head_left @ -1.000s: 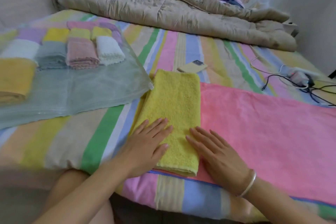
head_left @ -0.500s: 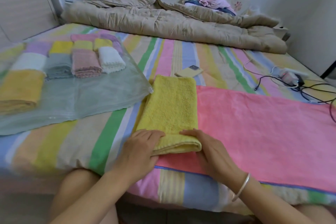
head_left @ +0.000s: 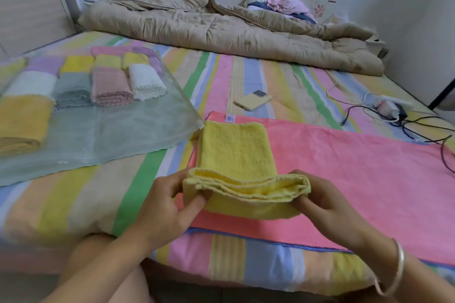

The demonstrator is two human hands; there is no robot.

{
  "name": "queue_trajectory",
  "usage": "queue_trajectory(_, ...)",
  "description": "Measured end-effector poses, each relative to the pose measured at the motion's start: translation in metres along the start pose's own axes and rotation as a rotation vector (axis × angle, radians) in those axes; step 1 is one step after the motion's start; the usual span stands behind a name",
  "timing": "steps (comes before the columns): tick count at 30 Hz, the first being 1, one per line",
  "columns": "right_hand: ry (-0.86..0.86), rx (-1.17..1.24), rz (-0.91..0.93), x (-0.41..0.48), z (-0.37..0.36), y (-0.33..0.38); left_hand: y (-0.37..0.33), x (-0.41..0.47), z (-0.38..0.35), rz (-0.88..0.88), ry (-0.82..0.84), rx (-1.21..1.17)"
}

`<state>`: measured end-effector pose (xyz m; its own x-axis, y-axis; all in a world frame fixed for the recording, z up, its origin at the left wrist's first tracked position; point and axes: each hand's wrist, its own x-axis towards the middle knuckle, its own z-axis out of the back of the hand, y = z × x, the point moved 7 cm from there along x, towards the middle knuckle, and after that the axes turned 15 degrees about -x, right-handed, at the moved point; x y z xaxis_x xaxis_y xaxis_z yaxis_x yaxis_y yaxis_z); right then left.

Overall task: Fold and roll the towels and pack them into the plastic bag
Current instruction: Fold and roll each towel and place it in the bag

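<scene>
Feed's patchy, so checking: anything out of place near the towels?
A black cable strays onto the pink towel's right end, where it could snag; a phone lies just past its far edge. The yellow towel looks fine.

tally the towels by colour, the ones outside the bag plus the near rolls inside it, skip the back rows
Outside the clear plastic bag:
yellow terry towel, folded: 1
pink flat towel: 1
Inside, near rows:
orange rolled towel: 1
white rolled towels: 2
grey rolled towel: 1
dusty pink rolled towel: 1
Total: 7
</scene>
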<state>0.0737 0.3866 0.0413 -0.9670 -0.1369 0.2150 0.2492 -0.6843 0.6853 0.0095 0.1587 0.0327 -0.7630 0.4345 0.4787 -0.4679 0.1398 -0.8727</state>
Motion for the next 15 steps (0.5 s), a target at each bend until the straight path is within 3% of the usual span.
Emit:
queue_trajectory(3,-0.051,0.17,-0.2,0.004,-0.018,-0.03,0.041,0.005,0.003,0.244,-0.161,-0.005)
queue_trajectory(6,-0.129,0.329,-0.393,0.017,-0.028,-0.054,0.07,0.017,0.007,0.364,-0.251,0.161)
queue_trajectory(11,-0.182,0.098,-0.588,0.037,-0.038,-0.091,0.102,0.034,0.005,0.542,-0.253,0.473)
queue_trajectory(15,-0.147,0.037,-0.635,0.043,-0.045,-0.101,0.115,0.036,0.008,0.625,-0.248,0.499)
